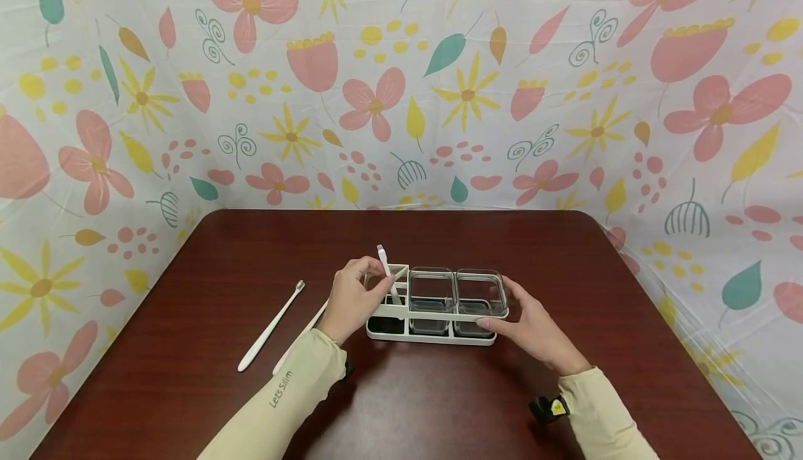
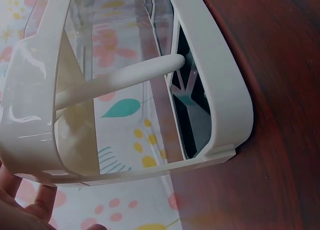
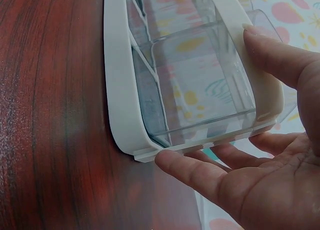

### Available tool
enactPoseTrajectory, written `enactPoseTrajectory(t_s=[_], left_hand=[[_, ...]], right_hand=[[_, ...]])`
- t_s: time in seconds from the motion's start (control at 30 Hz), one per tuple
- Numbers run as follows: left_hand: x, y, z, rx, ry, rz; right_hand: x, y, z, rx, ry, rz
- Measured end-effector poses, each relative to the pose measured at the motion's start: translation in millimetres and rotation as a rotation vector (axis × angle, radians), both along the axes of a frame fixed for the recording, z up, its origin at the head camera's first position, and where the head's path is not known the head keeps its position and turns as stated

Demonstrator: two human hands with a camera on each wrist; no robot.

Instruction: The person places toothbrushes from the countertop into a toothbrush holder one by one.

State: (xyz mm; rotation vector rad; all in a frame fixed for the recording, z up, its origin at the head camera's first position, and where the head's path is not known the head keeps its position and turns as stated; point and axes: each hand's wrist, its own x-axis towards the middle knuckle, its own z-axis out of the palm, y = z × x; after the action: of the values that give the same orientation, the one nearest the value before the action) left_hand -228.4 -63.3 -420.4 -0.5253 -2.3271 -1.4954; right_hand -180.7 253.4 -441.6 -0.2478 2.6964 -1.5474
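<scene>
A white toothbrush holder [image 1: 430, 339] with two clear cups [image 1: 431, 286] stands on the table. My left hand [image 1: 355, 297] is at its left end, pinching a white toothbrush [image 1: 383, 258] between thumb and fingers. The brush head points up, while its handle [image 2: 127, 78] runs down through the holder's upper frame and ends close over the dark base. At the opposite end, my right hand [image 1: 534, 327] grips the holder. In the right wrist view the thumb [image 3: 280, 57] lies on the upper frame, with the fingers [image 3: 192, 171] along the end side.
Another white toothbrush [image 1: 270, 331] lies on the dark red wooden table [image 1: 433, 404] at the left. Beside it lies a further white handle [image 1: 301, 338], partly hidden by the left forearm. A flower-patterned curtain [image 1: 401, 97] hangs behind the table.
</scene>
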Motion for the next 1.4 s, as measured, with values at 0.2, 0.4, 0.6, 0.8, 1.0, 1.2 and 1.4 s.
enactPoseTrajectory(t_s=[0.2,0.4,0.6,0.8,1.0,1.2,1.4], left_hand=[[-0.5,-1,-4.5,-0.005,0.032,0.016],[-1.6,-1,-8.4,-0.003,0.093,0.043],[-1.5,-7,-10.2,0.033,0.103,-0.003],[-1.7,-23,-0.9,0.067,0.078,-0.037],[-2.2,-44,10.4,0.051,0.022,0.009],[0.3,-61,12.2,-0.097,-0.049,0.1],[3.7,-70,10.8,-0.276,-0.155,0.169]], right_hand=[[-0.7,0,-1.3,-0.015,-0.005,0.006],[-1.0,-1,-2.3,-0.003,0.0,-0.004],[-0.8,-2,-2.3,-0.004,-0.001,-0.007],[-0.7,-2,-1.1,0.011,-0.007,-0.013],[-1.0,-1,0.4,0.03,-0.021,-0.01],[-1.2,0,1.9,0.046,-0.031,-0.008],[-2.4,-1,2.9,0.022,-0.017,0.009]])
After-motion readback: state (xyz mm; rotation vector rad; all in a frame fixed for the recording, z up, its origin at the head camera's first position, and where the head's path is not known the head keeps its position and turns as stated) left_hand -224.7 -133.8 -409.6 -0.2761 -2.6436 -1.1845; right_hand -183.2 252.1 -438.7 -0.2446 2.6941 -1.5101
